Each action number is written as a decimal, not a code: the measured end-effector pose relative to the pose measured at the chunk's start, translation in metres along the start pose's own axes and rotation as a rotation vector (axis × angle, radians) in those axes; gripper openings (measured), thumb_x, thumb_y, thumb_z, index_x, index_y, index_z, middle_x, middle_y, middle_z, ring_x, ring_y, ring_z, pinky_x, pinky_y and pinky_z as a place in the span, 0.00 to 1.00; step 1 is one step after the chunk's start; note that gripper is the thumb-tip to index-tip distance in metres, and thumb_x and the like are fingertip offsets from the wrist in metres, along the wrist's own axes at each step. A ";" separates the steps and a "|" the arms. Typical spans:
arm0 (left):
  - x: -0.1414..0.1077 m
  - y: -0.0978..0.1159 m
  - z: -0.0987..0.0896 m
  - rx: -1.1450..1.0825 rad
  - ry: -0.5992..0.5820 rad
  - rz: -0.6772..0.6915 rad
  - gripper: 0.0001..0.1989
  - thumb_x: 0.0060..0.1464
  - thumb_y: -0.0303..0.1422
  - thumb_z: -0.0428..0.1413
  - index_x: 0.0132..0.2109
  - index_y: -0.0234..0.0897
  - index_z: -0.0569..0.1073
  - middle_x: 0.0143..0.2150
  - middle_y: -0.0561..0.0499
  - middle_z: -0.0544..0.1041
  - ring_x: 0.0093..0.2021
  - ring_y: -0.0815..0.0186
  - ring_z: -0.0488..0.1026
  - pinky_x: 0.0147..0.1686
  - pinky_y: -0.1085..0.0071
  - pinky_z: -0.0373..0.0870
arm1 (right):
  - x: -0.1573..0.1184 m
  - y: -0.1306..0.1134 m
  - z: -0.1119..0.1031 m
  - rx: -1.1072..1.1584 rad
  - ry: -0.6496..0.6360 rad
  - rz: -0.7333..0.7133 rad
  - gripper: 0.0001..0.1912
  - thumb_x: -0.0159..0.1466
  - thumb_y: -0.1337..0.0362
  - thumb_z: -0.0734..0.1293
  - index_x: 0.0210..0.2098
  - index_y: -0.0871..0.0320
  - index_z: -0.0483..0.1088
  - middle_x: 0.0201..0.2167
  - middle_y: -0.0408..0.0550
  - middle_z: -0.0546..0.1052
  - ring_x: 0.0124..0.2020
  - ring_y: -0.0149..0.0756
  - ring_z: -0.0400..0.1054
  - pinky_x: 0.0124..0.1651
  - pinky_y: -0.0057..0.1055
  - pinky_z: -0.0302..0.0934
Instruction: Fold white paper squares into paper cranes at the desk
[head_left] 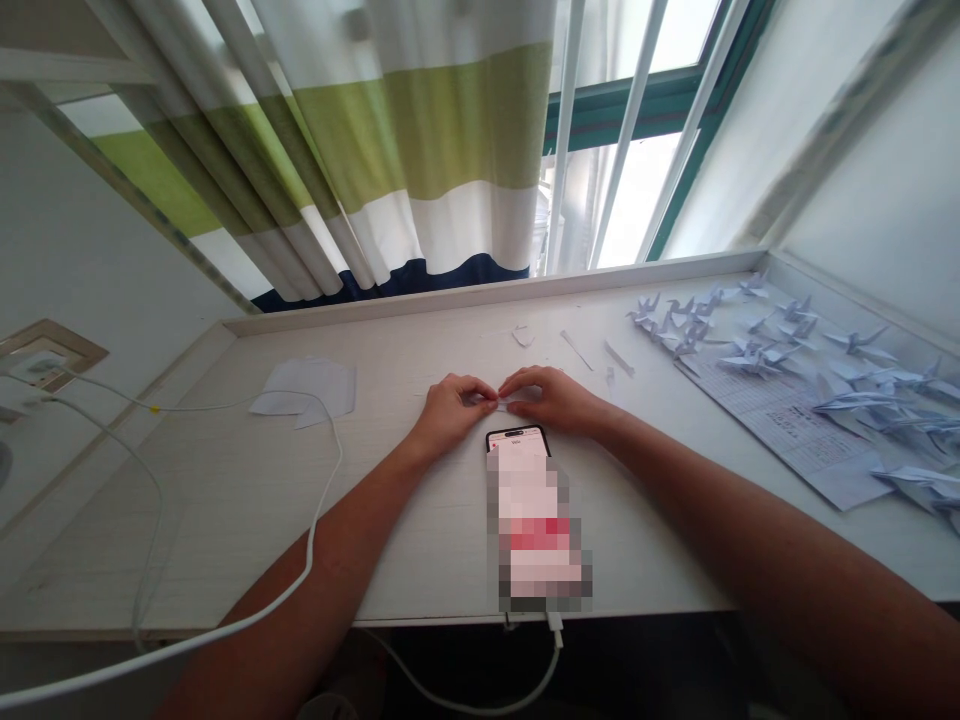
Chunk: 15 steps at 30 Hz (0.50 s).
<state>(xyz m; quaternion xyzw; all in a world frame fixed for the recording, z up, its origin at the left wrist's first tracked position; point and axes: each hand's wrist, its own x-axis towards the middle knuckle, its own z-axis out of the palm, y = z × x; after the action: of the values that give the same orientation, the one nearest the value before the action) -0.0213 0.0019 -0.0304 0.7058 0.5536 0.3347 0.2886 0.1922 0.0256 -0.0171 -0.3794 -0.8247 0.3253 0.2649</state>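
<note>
Head view: left hand [451, 413] and right hand [551, 398] grasp a small white paper piece [501, 403] between their fingertips, just above a smartphone [516, 438] on the desk [187, 520]. Risk: excess pinch pressure could tear the paper; a slipped grip could drop it onto the smartphone.

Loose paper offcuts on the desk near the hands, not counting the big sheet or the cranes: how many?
4: a small scrap and a thin strip beyond the hands, then a strip and a short piece to the right. More may be hidden under the left hand or right hand.
</note>
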 end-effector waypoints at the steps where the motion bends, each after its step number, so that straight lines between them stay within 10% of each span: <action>1: 0.000 0.001 0.000 -0.001 0.000 -0.006 0.05 0.51 0.33 0.65 0.38 0.42 0.83 0.38 0.50 0.81 0.43 0.62 0.76 0.48 0.66 0.71 | 0.000 0.000 0.000 -0.004 0.002 0.005 0.11 0.60 0.71 0.71 0.42 0.55 0.80 0.44 0.48 0.82 0.47 0.42 0.75 0.56 0.39 0.66; 15: -0.001 0.000 -0.002 -0.033 -0.008 0.039 0.06 0.52 0.33 0.65 0.39 0.41 0.83 0.37 0.49 0.79 0.39 0.64 0.76 0.46 0.66 0.72 | -0.002 0.007 -0.005 0.146 -0.021 -0.014 0.10 0.62 0.68 0.69 0.41 0.53 0.81 0.45 0.47 0.83 0.50 0.40 0.75 0.59 0.40 0.65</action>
<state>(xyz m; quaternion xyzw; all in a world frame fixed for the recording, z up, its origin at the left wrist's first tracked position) -0.0230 0.0007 -0.0293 0.7131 0.5328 0.3465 0.2959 0.2000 0.0289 -0.0198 -0.3499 -0.8041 0.3865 0.2856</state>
